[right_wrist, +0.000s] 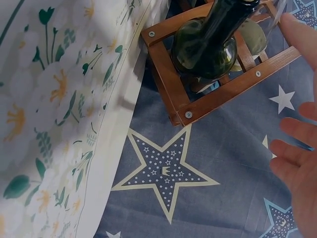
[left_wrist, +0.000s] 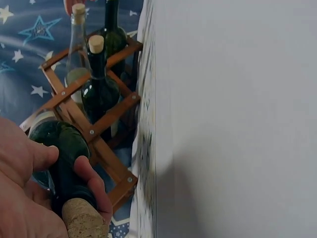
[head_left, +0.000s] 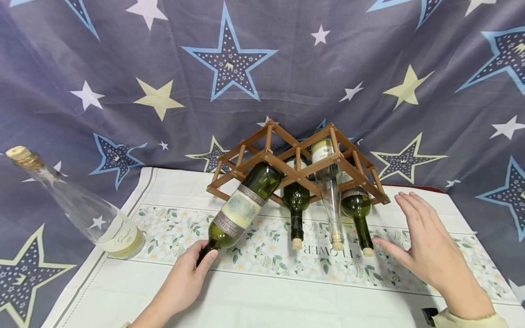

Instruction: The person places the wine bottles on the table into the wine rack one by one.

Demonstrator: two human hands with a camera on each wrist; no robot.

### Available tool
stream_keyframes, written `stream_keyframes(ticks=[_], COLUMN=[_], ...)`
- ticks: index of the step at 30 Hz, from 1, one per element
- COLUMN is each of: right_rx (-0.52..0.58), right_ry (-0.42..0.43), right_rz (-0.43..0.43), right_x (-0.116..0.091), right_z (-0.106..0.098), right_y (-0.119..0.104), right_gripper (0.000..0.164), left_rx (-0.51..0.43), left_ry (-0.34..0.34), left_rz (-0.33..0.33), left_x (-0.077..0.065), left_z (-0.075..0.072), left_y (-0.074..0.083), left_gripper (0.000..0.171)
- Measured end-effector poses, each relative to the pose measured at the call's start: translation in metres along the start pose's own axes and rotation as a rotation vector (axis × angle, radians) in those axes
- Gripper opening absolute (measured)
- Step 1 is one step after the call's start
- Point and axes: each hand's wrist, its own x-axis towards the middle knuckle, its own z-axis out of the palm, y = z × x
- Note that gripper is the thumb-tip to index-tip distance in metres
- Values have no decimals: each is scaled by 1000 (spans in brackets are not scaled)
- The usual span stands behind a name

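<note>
My left hand [head_left: 186, 273] grips the neck of a green wine bottle [head_left: 242, 207] with a cream and brown label. The bottle slants up to the right, its base at the front of the wooden wine rack [head_left: 268, 157]. In the left wrist view, the cork [left_wrist: 84, 218] pokes out past the curled fingers. Three corked bottles lie in the rack, necks forward: a green bottle [head_left: 296, 200], a clear bottle [head_left: 329, 200] and another green bottle [head_left: 357, 205]. My right hand [head_left: 430, 246] holds nothing, fingers extended, beside the rack's right end, its thumb close to the rightmost bottle's neck.
A tall clear corked bottle [head_left: 94, 214] stands on the left part of the table. A white tablecloth [head_left: 262, 300] with a floral band covers the table. Close behind the rack hangs a blue-grey star-patterned cloth [head_left: 287, 86].
</note>
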Motion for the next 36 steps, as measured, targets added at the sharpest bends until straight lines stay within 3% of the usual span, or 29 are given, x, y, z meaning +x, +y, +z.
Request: stream_keyframes(ticks=[10, 24, 36], right_rx=[2, 7, 9], right_ry=[-7, -12, -25], right_rz=[-1, 3, -4], right_x=[0, 0, 0], right_z=[0, 0, 1], right_y=[1, -2, -1], right_gripper=[101, 102, 101], left_rx=[-275, -553, -639], left_ry=[-98, -252, -374], left_rz=[-96, -147, -121], left_x=[-3, -9, -14], left_z=[8, 13, 15], left_y=[9, 21, 28], left_gripper=[35, 46, 55])
